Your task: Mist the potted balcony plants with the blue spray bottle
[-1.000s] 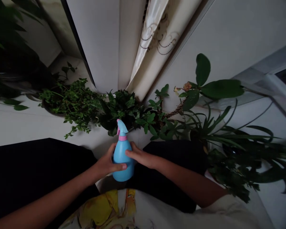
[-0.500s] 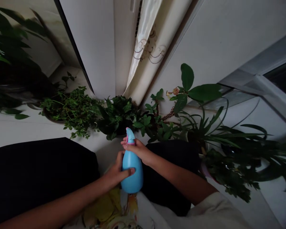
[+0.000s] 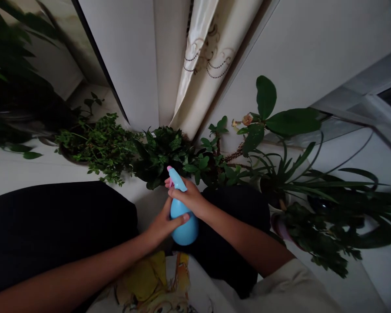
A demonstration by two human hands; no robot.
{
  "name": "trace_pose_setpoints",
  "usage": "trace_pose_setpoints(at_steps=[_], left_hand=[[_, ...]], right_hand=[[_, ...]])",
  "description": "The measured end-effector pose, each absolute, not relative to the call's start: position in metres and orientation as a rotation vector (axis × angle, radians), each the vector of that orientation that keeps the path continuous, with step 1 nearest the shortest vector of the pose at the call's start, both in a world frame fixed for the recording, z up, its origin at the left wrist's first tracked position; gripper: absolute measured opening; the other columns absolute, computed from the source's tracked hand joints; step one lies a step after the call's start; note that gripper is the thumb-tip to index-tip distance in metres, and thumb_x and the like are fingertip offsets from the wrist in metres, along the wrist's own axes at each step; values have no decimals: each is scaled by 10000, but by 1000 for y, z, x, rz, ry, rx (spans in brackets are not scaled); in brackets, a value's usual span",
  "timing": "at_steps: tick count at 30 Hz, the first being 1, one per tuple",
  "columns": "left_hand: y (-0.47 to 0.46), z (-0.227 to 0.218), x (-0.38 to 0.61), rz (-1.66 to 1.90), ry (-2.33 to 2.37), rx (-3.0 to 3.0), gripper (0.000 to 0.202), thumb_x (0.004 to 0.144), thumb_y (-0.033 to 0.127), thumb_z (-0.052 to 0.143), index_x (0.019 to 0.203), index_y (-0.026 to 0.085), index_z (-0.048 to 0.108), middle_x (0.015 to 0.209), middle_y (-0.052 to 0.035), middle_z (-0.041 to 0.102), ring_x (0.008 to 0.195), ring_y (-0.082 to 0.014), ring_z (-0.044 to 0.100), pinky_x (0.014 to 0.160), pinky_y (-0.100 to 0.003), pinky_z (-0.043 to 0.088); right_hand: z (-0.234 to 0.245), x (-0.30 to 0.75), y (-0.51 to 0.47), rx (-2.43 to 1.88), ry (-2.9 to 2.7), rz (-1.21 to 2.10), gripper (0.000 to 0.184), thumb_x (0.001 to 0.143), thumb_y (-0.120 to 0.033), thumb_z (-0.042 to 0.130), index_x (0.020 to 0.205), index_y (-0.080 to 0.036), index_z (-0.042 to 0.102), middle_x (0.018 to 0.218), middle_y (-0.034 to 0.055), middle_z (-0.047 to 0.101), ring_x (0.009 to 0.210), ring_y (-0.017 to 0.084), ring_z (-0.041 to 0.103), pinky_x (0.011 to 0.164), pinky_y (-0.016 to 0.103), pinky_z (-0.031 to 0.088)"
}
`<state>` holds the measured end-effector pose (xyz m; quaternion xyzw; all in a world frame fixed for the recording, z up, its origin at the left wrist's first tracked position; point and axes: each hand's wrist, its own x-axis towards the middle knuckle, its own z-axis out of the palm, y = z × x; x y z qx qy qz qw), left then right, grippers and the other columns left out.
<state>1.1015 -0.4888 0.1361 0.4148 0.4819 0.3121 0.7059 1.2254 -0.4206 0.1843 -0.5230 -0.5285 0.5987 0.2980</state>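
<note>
A printed white shirt (image 3: 150,282) and dark trousers (image 3: 52,226) fill the bottom of the view. Above the lap, a blue spray bottle (image 3: 184,228) with a pink collar stands tilted, held by both hands. The left hand (image 3: 163,224) cups its body, with the fingers (image 3: 180,219) narrowly closed across the front, and the right hand (image 3: 189,198) grips the neck, its fingers (image 3: 174,193) partly covering the pink trigger. Beyond them, a white ledge (image 3: 29,169) carries leafy potted plants (image 3: 163,156), their pots mostly buried in foliage, though one pink pot (image 3: 278,226) shows at right. Farther off hang a cream curtain (image 3: 202,65) and a pale wall (image 3: 313,43), with a window frame (image 3: 361,104) cut off at the right edge. Dark leaves (image 3: 13,87) at upper left are too shadowed to identify.
</note>
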Motion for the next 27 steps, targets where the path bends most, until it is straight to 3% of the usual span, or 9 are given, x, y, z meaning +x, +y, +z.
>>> trace_pose_setpoints(at_steps=[4, 8, 15, 22, 27], left_hand=[[-490, 128, 1105, 636, 1049, 880, 941, 737, 527, 728, 1503, 190, 299, 1336, -131, 618, 1207, -337, 582, 1043, -480, 458], [-501, 111, 1112, 634, 978, 808, 918, 721, 526, 730, 1479, 194, 333, 1342, -125, 622, 1207, -339, 579, 1033, -474, 464], [-503, 90, 1115, 649, 1028, 832, 807, 749, 501, 719, 1425, 187, 408, 1325, -119, 623, 1173, -312, 591, 1005, -445, 479], [-481, 93, 1116, 677, 1036, 928, 797, 753, 463, 728, 1422, 153, 424, 1335, -137, 607, 1187, -336, 574, 1026, -449, 458], [-470, 99, 1117, 627, 968, 978, 745, 752, 473, 734, 1387, 169, 489, 1338, -125, 619, 1204, -334, 578, 1033, -457, 457]], right_hand=[[174, 1225, -422, -1418, -1282, 1597, 317, 694, -193, 619, 1009, -214, 658, 1042, 35, 706, 1018, 215, 662, 903, 356, 510], [152, 1221, -427, -1587, -1390, 1497, 148, 753, -339, 652, 811, -204, 632, 784, 5, 656, 771, 179, 623, 784, 331, 497], [132, 1220, -427, -1656, -1438, 1471, 194, 800, -344, 580, 669, -202, 563, 589, -27, 552, 603, 137, 523, 605, 268, 412], [151, 1229, -412, -1452, -1484, 1461, 167, 774, -364, 614, 838, -210, 631, 828, 2, 638, 788, 164, 589, 751, 283, 462], [149, 1235, -410, -1521, -1429, 1351, 123, 764, -330, 565, 734, -212, 584, 722, -6, 588, 711, 158, 557, 685, 281, 452]])
